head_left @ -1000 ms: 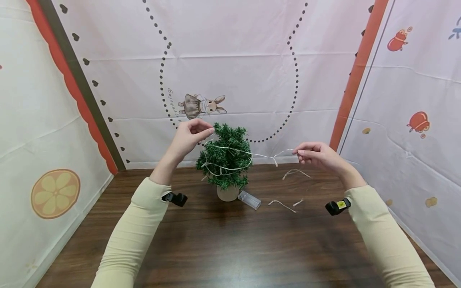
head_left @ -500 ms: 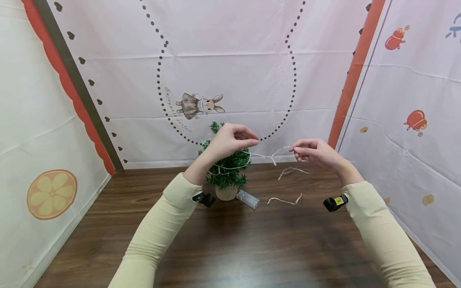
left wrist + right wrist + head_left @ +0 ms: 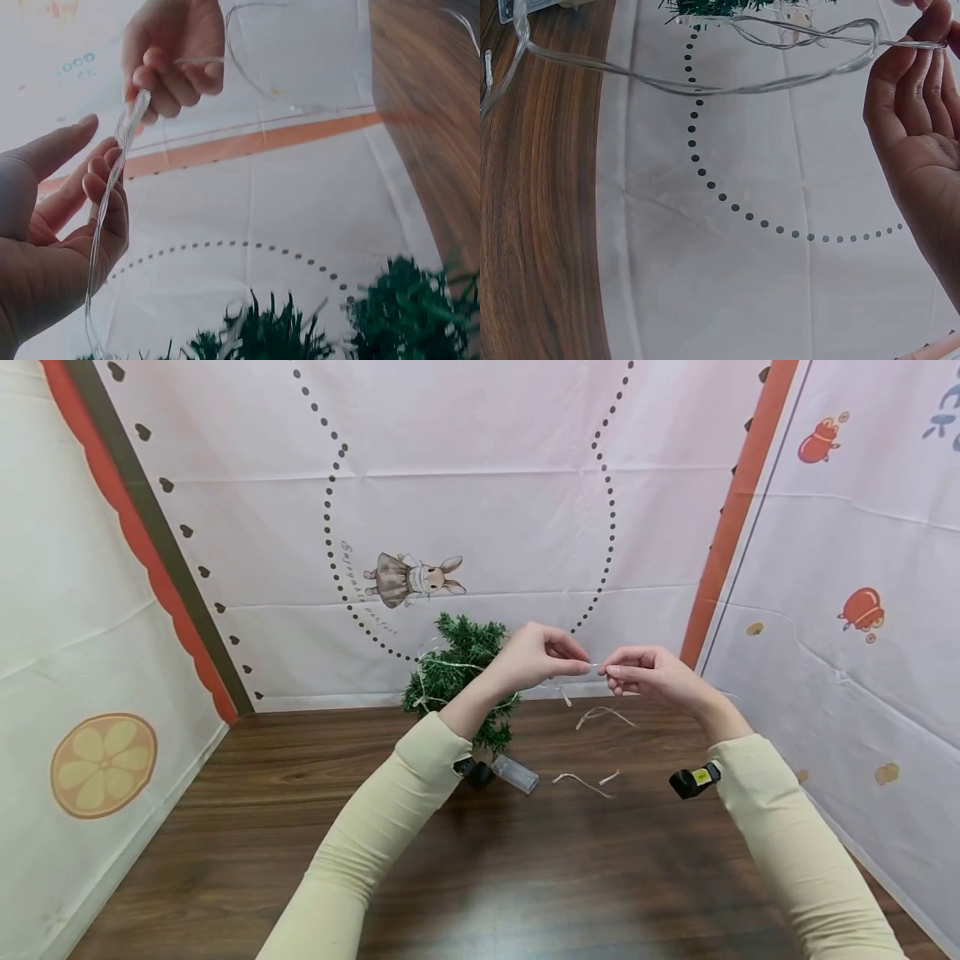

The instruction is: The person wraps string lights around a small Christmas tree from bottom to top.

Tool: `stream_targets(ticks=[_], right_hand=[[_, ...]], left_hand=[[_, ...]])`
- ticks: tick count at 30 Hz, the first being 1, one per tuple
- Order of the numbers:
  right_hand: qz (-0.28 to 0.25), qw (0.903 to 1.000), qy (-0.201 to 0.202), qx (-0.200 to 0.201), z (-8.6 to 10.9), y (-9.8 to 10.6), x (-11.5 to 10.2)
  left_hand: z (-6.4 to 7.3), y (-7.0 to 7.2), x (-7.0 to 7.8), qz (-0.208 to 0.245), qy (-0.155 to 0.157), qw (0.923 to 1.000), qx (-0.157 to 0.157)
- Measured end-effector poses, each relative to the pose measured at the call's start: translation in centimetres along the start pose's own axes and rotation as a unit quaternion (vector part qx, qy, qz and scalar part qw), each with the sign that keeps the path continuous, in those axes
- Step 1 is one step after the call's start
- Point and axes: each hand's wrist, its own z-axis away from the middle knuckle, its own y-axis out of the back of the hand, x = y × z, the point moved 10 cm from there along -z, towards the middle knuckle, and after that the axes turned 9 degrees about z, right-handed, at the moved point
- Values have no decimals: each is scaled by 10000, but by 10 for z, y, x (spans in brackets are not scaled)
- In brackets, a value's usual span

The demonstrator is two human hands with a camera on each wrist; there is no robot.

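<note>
A small green artificial tree (image 3: 467,642) stands on the table, partly covered by my left arm. A clear-wired string light (image 3: 450,664) winds round it, and its slack stretches to my hands. My right hand (image 3: 652,675) pinches the wire between thumb and fingertips, right of the tree. My left hand (image 3: 536,653) is close beside it, fingertips almost meeting those of the right. In the left wrist view the wire (image 3: 94,255) runs along the left fingers, the thumb standing apart from them. Doubled strands (image 3: 705,91) loop toward the tree in the right wrist view.
A clear plastic battery box (image 3: 515,773) lies by the tree's base. Loose wire pieces (image 3: 581,783) rest on the brown wooden table (image 3: 480,877) to its right. Printed cloth walls (image 3: 480,527) enclose the back and both sides.
My left hand has crossed from the tree's left side, past its front, to the right hand. The right hand has stayed nearly in place, holding the wire.
</note>
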Motion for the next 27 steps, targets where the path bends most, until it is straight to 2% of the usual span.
stream_targets(ticks=[8,13,16,22,27], right_hand=[[233,9997,-60,0,-2,0,0],[454,9989,-101,19,0,1,1],[342,9994,-89,56,5,2,3],[-306,9992,-16,253,18,11,6],[-309,9986,10,423,28,21,9]], left_hand=[[-7,-9,0,-320,113,9994,-20],[-8,-16,-3,-208,220,9993,-216],[-8,-16,-3,20,262,9993,-271],[-8,3,-5,401,518,9978,-41],[-4,26,-6,592,658,9956,314]])
